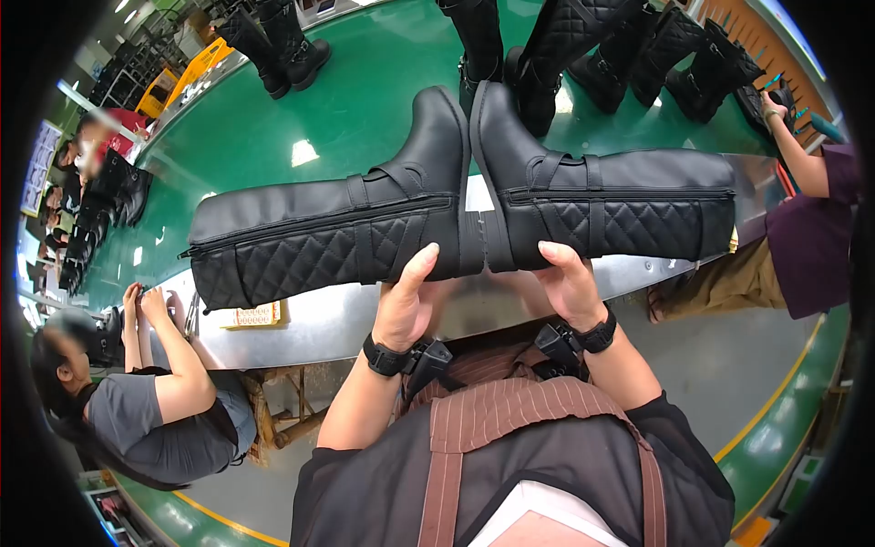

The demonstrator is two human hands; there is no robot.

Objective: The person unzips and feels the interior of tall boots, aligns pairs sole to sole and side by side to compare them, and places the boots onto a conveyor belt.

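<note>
Two tall black boots lie sideways in my hands with their soles facing each other at the centre and their shafts pointing outward. My left hand (407, 303) grips the left boot (314, 228) near its heel, thumb on top and the other fingers hidden beneath. In the same way, my right hand (572, 287) holds the right boot (611, 205) by the heel area. Each boot shows a long zip, quilted panels and straps around the ankle. The toes point away from me, and the soles are close together.
Several more black boots (602, 55) stand on the green table (355, 82) at the back. A metal edge (328, 333) runs along the near side, with a yellow box (255, 314) on it. One person (164, 401) sits at left; another (811, 219) works at right.
</note>
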